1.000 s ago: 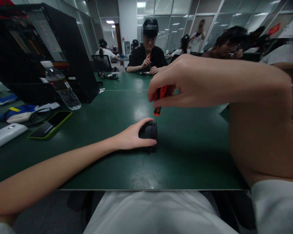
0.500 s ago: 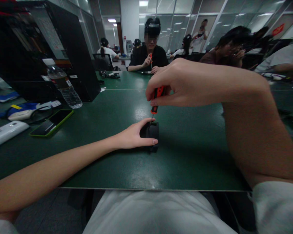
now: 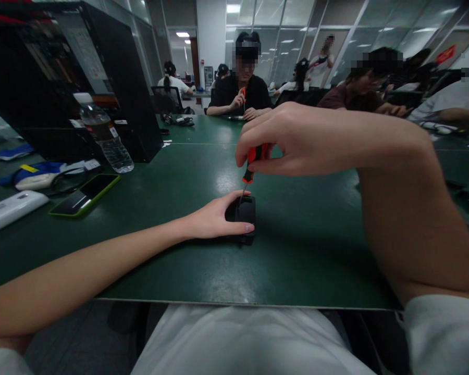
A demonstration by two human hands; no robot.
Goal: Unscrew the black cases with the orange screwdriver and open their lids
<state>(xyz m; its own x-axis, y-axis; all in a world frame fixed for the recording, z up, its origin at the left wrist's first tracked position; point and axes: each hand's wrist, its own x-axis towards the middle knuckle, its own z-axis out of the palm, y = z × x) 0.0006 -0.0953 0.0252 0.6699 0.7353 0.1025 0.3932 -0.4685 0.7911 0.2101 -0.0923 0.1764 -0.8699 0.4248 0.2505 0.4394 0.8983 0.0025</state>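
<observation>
On the green table (image 3: 305,260), the small black device (image 3: 247,211) sits against the nearer left hand (image 3: 214,216), which clasps it. Higher up, the right hand (image 3: 279,139) grips the screwdriver (image 3: 248,176), its long axis slanting steeply down to the device's top.

Two screwdrivers (image 3: 248,175) (image 3: 244,94), one block (image 3: 249,209)

At work are one left hand (image 3: 214,216) and one right hand (image 3: 287,139). There is one bottle (image 3: 106,133), one phone (image 3: 85,197), one white device (image 3: 13,212) and one black case (image 3: 135,99). Other people (image 3: 258,91) number at least seven; those far back on the right are too dark to count exactly. Red banners (image 3: 446,53) come to one, white sleeves (image 3: 441,325) (image 3: 2,362) to two.
</observation>
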